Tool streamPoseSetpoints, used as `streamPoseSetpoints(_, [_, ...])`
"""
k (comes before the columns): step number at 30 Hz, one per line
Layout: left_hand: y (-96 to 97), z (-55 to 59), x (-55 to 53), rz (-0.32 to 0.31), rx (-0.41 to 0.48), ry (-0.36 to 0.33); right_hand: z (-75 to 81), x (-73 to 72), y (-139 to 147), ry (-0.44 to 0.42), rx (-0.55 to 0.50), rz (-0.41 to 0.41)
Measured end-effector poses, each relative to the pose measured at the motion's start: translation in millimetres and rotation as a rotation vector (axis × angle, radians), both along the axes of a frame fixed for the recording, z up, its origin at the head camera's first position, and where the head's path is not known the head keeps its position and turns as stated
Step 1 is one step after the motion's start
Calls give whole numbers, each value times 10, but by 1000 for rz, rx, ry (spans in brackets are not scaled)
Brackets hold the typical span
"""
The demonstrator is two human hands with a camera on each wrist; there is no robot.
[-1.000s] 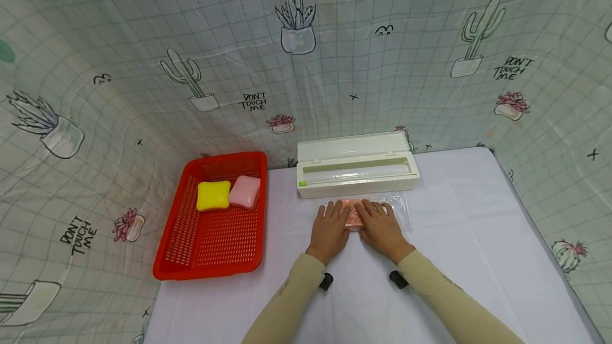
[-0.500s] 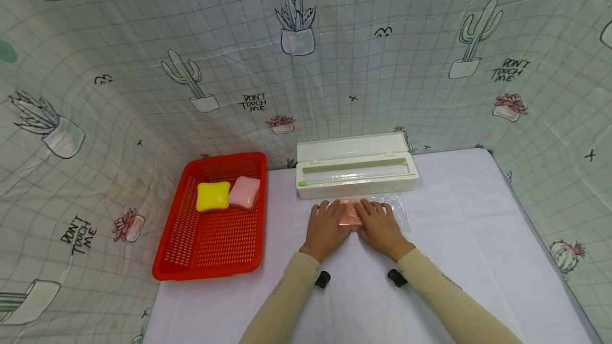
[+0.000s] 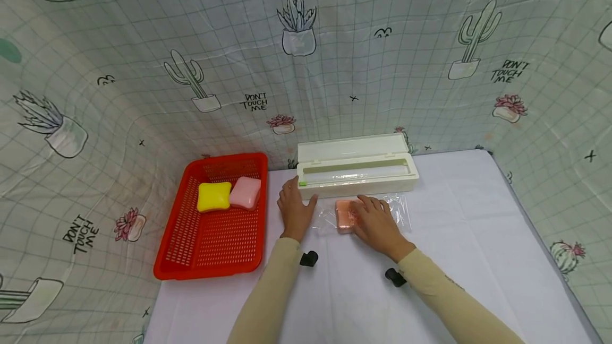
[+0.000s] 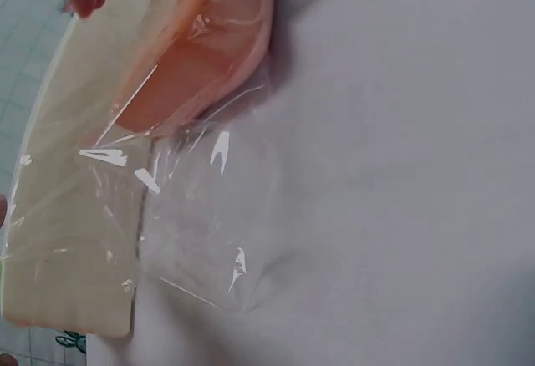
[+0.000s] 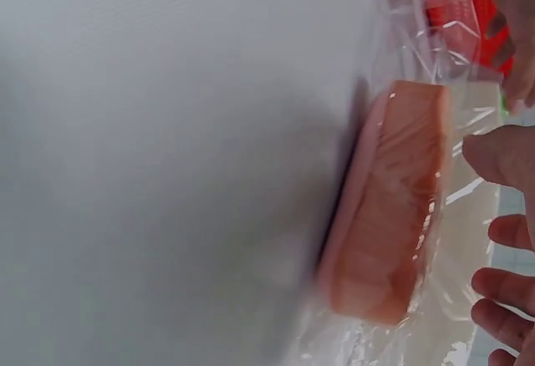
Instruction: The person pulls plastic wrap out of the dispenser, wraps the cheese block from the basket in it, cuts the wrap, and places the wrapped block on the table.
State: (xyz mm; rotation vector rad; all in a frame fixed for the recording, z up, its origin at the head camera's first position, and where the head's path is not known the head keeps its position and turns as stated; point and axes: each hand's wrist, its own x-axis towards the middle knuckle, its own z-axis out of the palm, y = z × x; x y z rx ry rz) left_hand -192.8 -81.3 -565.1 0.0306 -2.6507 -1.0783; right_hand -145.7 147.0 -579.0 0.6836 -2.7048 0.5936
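Observation:
A salmon-orange bar that looks like soap lies on the white cloth, wrapped in clear cling film. The film sticks out loose past both its ends. My right hand lies over the bar's right part, fingers loosely bent and spread toward the dispenser. Close to the left end of the white cling film dispenser is my left hand, thumb spread from the fingers and nothing held. In the left wrist view, the film spreads off the bar's end and overlaps the dispenser.
The dispenser's lid stands raised, with a film roll inside. To the left, a red plastic basket holds a yellow bar and a pink bar. A patterned cloth walls the table on the back and sides.
My left hand has come off the wrapped bar and moved left to the dispenser's left end. The right hand stays nearly in place on the bar, whose left part now shows.

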Motion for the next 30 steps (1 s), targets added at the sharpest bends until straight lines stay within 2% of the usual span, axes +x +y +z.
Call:
streamPoseSetpoints(5, [-85,-17,-110,-4,20,-119,66,-39,-93,-31,-38,2])
streamPoseSetpoints(8, [-121,-44,-162,-14,7,-153,84,-59,-150,-29,-48,6])
streamPoseSetpoints(11, [-152,-72,-203,-24,-7,-156,85,-80,-198,-20,-51,9])
streamPoseSetpoints(21, [-213,-168,-259,-32,-45,-61,154,-184,-288,-10,-25,15])
streamPoseSetpoints(26, [-195,-169,-280,-45,-41,-71,198,-269,-371,38,-28,23])
streamPoseSetpoints(30, [-192,-170,-306,-58,-83,-64,218,-340,-478,56,-34,30])
